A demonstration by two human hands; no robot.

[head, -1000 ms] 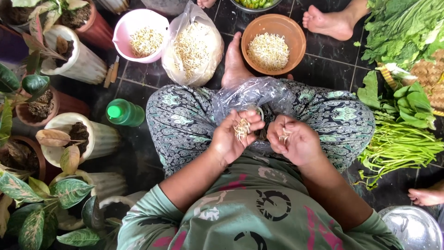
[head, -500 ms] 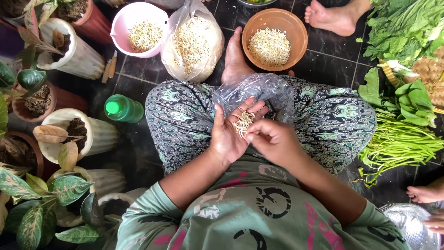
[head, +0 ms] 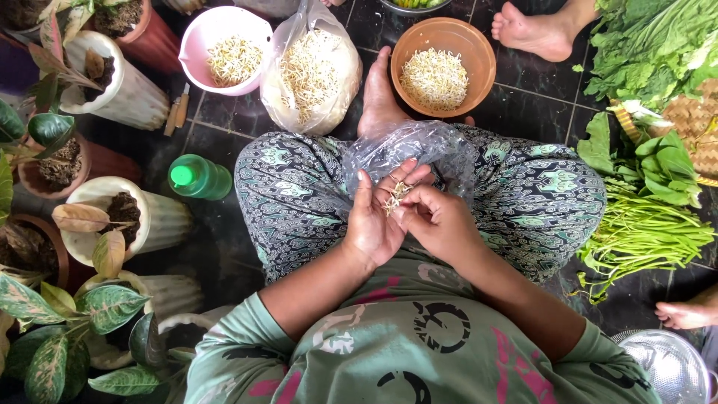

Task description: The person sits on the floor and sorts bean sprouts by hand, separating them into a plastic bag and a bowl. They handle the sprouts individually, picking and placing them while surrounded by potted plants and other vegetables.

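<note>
1. Over the lap of the seated person, the left hand [head: 372, 224] is held palm up, fingers spread and open, with a small bunch of sprouts [head: 394, 197] resting on the fingers.
2. Right hand [head: 437, 221] lies just beside the left, touching it; its fingertips are pinched closed on the sprouts at the left fingers.
3. Beneath both hands, a crumpled clear bag [head: 419, 150] lies across the patterned trousers.
4. On the floor [head: 538, 93] ahead of the knees stand three containers of sprouts: a pink bowl [head: 224, 30] on the left side, a clear sack [head: 310, 71] just beside it, and a brown bowl [head: 443, 34] on the right side.
5. The person's own bare foot [head: 380, 97] lies between the sack and the brown bowl.
6. A green bottle [head: 198, 177] lies on the floor near the left knee.
7. Potted plants [head: 105, 224] line the left edge of the view.
8. Leafy greens [head: 651, 45] and a bundle of long green stems [head: 643, 236] lie on the right side, beside a woven basket [head: 692, 120].
9. A metal colander [head: 669, 366] sits at the lower right corner.
10. Another person's foot [head: 535, 34] rests on the floor near the brown bowl.
</note>
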